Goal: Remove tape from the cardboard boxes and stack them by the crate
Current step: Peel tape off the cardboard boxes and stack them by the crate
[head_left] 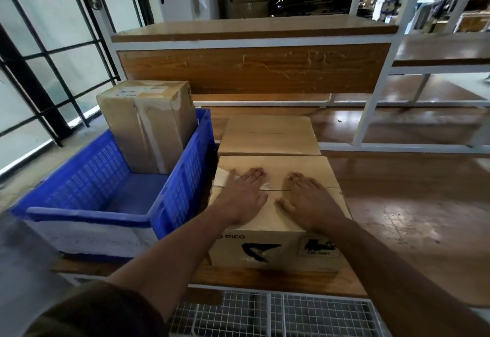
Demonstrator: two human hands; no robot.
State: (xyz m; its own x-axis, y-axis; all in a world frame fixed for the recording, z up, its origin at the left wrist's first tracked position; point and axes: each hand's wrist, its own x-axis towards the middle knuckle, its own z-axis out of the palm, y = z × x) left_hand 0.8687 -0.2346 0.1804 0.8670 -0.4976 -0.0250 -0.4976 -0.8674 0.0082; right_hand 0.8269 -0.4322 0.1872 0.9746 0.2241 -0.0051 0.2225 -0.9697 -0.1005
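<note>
Cardboard boxes are the matter in hand, and the nearest one, the PICO-printed box (275, 230), is being pressed from above by both hands. The left hand (242, 194) is laid flat with fingers straight and together, palm down on the left half of the lid; the right hand (309, 198) is laid flat likewise on the right half, thumb spread inward. Nothing is gripped by either. Between them the seam (275, 190) of the top flaps can be seen, and a torn scrap of pale tape (221, 177) is left lifted near the left thumb, so the tape seems largely stripped and the flaps are probably being held shut or the box steadied before it is set in place.

Just behind it, touching or nearly so, a second closed box (267, 135) lies on the same wooden platform (397, 204), its seam bare. Both stand just beside the right wall of the blue plastic crate (87, 190), which suggests the stacking spot has been chosen there. Inside the crate, at its far end, a taller box (148, 124) stands upright with tape still running down its face; it is judged not yet dealt with. White-framed shelving (371, 98) with wooden boards rises behind.
</note>
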